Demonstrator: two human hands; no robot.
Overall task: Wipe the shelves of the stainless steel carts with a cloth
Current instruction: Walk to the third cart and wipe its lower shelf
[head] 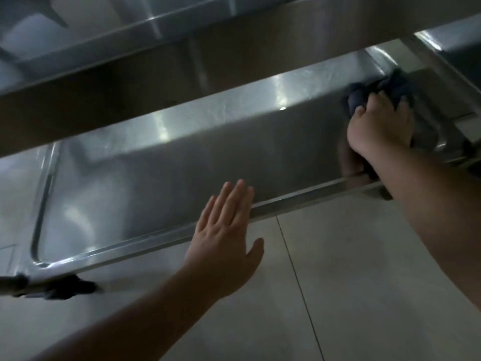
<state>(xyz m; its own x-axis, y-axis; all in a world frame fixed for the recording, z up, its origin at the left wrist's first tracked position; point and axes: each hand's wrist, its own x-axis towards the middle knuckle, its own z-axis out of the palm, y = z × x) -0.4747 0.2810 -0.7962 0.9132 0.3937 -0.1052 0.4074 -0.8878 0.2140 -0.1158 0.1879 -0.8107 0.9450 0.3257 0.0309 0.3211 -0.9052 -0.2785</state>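
Observation:
The bottom shelf [161, 173] of a stainless steel cart fills the middle of the head view, a shallow tray with a raised rim. My right hand [381, 123] reaches onto its far right end and grips a bunched dark blue cloth [369, 92] pressed against the steel. My left hand [225, 230] hovers over the shelf's front rim with straight fingers held together and thumb spread, holding nothing. Whether it touches the rim is unclear.
The cart's upper shelf [182, 82] overhangs the bottom one closely from above. A dark caster [65, 286] sits under the front left corner. Light floor tiles [351, 269] spread below the cart's front edge. More steel framing stands at the upper right.

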